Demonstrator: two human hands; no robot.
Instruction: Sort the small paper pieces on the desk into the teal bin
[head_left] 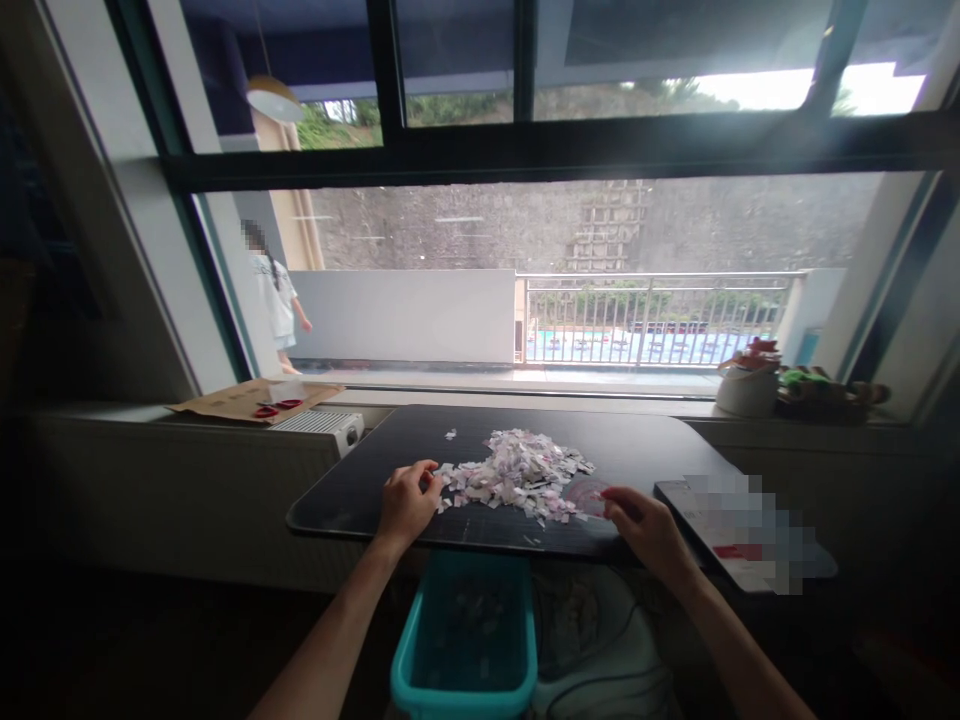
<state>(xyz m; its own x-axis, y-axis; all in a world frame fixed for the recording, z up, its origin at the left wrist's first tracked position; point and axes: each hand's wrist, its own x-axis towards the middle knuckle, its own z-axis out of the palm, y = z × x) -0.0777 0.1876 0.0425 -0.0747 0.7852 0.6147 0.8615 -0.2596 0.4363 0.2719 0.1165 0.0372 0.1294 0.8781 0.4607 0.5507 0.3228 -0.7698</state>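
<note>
A heap of small white and pale pink paper pieces [525,465] lies on the dark table [637,435]. At the heap's left edge is my left hand [407,503], its fingers loosely curved and slightly apart, with no held thing visible. On the other side, my right hand [649,525] pinches the edge of a thin, see-through, rounded piece [587,496] with a pinkish tint. That piece lies against the heap's right side; its exact kind is unclear. Below the table's front edge stands a turquoise plastic bin [403,668] with some paper bits inside.
A board or folder [697,520], partly blurred out, lies at the table's right. Red-handled scissors [277,408] rest on brown paper [217,402] on the left sill. A white pot [746,390] stands on the right sill. Outside the window walks a person [279,300].
</note>
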